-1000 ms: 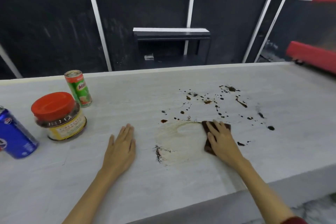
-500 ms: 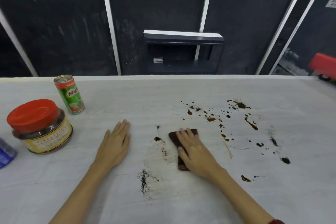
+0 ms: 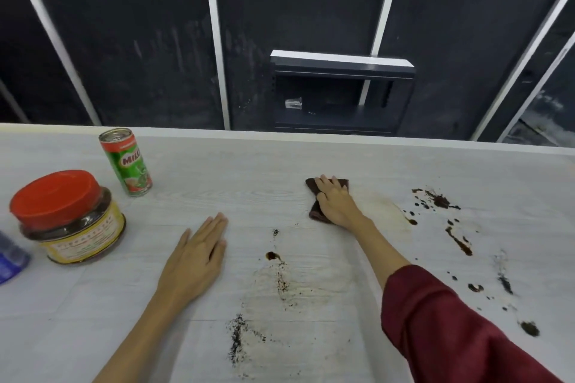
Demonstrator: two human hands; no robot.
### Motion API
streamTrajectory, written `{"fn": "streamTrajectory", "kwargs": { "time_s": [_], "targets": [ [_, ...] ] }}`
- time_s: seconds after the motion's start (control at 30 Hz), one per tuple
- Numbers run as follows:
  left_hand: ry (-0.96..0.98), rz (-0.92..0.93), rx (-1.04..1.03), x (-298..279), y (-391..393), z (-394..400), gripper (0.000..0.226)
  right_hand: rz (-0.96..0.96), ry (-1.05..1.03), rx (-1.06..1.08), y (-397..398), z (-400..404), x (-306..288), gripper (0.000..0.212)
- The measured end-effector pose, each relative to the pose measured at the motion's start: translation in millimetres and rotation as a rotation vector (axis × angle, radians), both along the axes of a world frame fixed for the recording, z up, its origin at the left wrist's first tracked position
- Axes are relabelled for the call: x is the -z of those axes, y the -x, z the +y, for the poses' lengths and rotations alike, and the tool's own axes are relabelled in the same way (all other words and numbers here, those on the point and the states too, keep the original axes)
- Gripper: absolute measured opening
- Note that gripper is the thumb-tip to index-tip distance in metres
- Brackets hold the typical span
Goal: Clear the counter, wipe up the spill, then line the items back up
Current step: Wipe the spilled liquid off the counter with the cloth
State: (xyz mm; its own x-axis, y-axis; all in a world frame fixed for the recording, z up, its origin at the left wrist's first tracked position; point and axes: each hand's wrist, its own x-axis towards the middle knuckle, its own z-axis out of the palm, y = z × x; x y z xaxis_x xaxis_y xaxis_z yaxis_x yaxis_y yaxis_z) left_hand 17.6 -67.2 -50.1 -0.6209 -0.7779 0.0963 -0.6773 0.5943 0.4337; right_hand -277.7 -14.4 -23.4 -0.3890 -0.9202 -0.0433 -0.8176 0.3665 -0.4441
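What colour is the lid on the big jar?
Red: the round plastic jar's lid, clearest in the head view.

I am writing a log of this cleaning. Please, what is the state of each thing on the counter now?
Brown cloth: pressed flat under right hand.
Left hand: flat on counter.
Spill: partly wiped.
Milo can: upright, unopened.
Red-lidded jar: upright, closed.
Blue can: mostly out of view.

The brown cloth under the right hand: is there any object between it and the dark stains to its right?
Nothing visible stands between them. The right hand presses the brown cloth flat, and bare counter leads to the dark stains. The Milo can and red-lidded jar stand far to the left.
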Motion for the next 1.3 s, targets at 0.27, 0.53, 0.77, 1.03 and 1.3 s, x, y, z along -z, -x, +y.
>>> {"fn": "streamTrajectory", "kwargs": {
  "time_s": [0.27,0.53,0.77,1.03,1.3],
  "targets": [
    [-0.006,-0.015,0.014,3,-3,1,0.051,-0.034,0.086,-0.395,-75,72,8,0.048],
    [-0.014,0.005,0.007,0,-1,4,0.050,-0.022,0.056,-0.016,-26,97,2,0.049],
    [-0.087,0.062,0.017,-7,-18,11,0.047,-0.105,-0.003,-0.219,-137,36,-6,0.049],
    [-0.068,0.044,0.046,-3,-83,48,0.049,0.016,-0.001,-0.199,-226,119,9,0.067],
    [0.020,-0.081,0.098,3,-77,72,0.071,0.017,0.038,0.226,-133,195,11,0.050]
  ]
}}
